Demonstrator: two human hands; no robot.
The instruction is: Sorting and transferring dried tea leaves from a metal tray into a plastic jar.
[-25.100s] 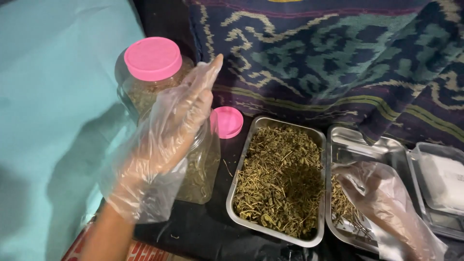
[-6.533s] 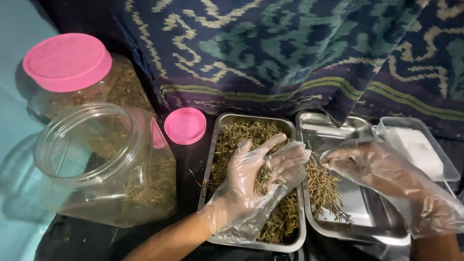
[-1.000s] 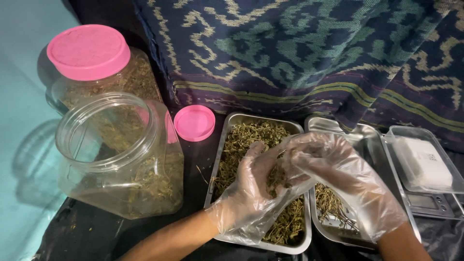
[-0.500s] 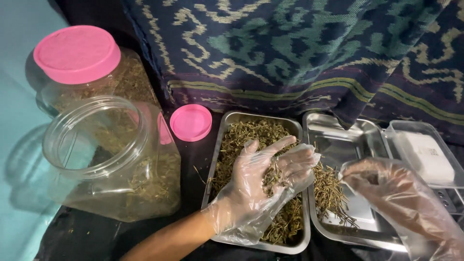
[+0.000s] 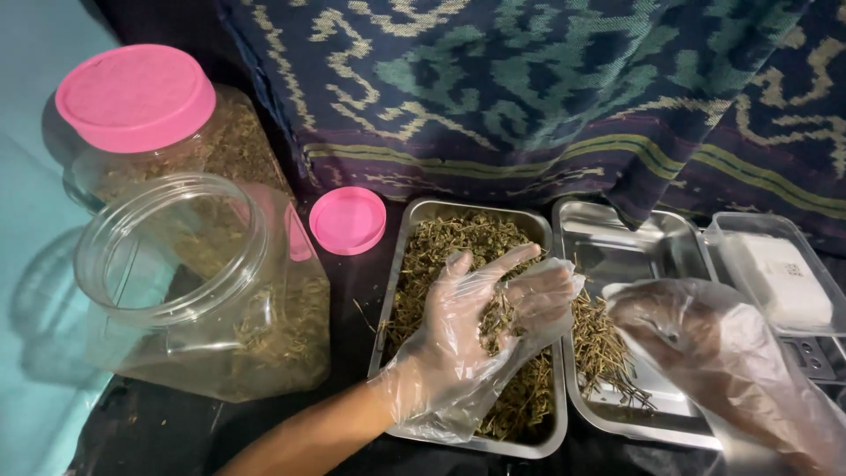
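My left hand (image 5: 480, 330), in a loose clear plastic glove, is cupped palm up over the left metal tray (image 5: 392, 291) and holds a small clump of dried green-brown herb. That tray is full of the same dried herb (image 5: 458, 242). My right hand (image 5: 705, 353), also gloved, hovers over the right metal tray (image 5: 617, 242) with its fingers apart and nothing in them. A small pile of thin dried stems (image 5: 604, 339) lies in the right tray, between the two hands.
An open clear plastic jar (image 5: 189, 282) holding some herb stands at the left, its pink lid (image 5: 346, 219) lying beside it. Behind it stands a closed jar with a pink lid (image 5: 135, 95). A clear-covered small scale (image 5: 780, 278) sits at the right. Patterned cloth (image 5: 546, 97) hangs behind.
My right hand has drawn back from my left palm to the right, over the right tray. The left hand stays cupped with herb in it.
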